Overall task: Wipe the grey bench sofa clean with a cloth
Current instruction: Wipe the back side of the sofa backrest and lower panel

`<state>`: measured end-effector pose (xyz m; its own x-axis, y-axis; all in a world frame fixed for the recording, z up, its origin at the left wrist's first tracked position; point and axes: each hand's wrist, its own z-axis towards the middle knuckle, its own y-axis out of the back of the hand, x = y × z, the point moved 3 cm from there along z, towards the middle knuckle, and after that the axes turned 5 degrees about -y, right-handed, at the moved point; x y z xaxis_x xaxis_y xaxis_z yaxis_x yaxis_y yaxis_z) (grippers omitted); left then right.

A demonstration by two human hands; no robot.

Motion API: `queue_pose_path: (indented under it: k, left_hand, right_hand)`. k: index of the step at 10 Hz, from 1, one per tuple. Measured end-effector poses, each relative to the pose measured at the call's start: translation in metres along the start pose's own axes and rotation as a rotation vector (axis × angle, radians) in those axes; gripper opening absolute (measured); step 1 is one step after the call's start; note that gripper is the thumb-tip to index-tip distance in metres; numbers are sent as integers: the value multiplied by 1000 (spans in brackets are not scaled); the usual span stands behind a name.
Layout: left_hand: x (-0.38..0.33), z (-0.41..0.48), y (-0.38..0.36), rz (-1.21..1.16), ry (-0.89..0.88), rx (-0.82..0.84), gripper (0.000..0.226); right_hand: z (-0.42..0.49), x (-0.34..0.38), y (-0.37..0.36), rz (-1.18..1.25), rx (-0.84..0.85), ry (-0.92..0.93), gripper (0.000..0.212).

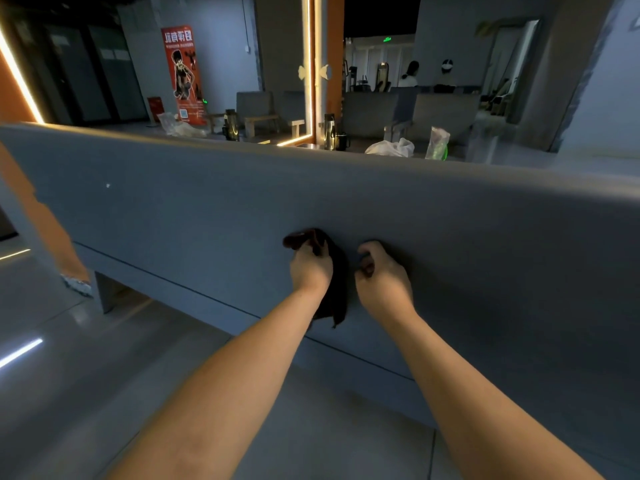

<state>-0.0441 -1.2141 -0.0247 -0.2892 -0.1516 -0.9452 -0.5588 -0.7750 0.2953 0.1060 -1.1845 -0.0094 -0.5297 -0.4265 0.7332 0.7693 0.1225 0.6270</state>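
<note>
The grey bench sofa (180, 216) stretches across the view, its tall backrest facing me and its seat edge below. My left hand (310, 268) grips a dark brown cloth (337, 292) against the backrest. Part of the cloth bunches above the fingers and the rest hangs down past the wrist. My right hand (381, 275) is just to the right of it, fingers curled close to the backrest. A small dark bit that looks like a corner of the cloth is pinched between its thumb and fingers.
A grey tiled floor (86, 375) lies in front of the bench. Beyond the backrest is a ledge with metal flasks (330, 131) and plastic bags (391, 147). A mirror with a lit orange frame (311, 81) and a red poster (181, 74) stand behind.
</note>
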Motion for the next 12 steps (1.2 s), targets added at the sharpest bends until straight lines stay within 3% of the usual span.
queue_pose_path:
  k: [1, 2, 4, 5, 7, 8, 9, 10, 11, 12]
  left_hand:
    - [15, -8, 11, 54, 55, 47, 41]
    - [9, -14, 14, -82, 37, -1, 44]
    - [-42, -16, 8, -245, -205, -84, 29]
    - [-23, -8, -2, -201, -159, -60, 34]
    - [44, -5, -13, -94, 173, 32, 41]
    - [49, -26, -15, 747, -39, 264, 50]
    - [36, -31, -9, -227, 253, -20, 45]
    - [-6, -27, -3, -464, 75, -107, 40]
    - [-20, -28, -5, -442, 10, -85, 32]
    - [5, -24, -16, -270, 54, -54, 34]
  right_hand:
    - [-5, 3, 2, 4, 2, -4, 33]
    - [-6, 6, 5, -2, 7, -2, 31]
    - [-3, 4, 6, 7, 2, 11, 30]
    - [-1, 1, 4, 2, 1, 22, 25]
    - [-2, -10, -10, 19, -20, 8, 41]
    - [-2, -11, -8, 39, -7, -4, 39]
    - [-2, -10, -4, 51, 9, -20, 38]
    - [-5, -7, -4, 24, -2, 4, 39]
    - [-7, -9, -5, 57, 16, 1, 40]
    - [-7, -16, -9, 76, 22, -16, 45]
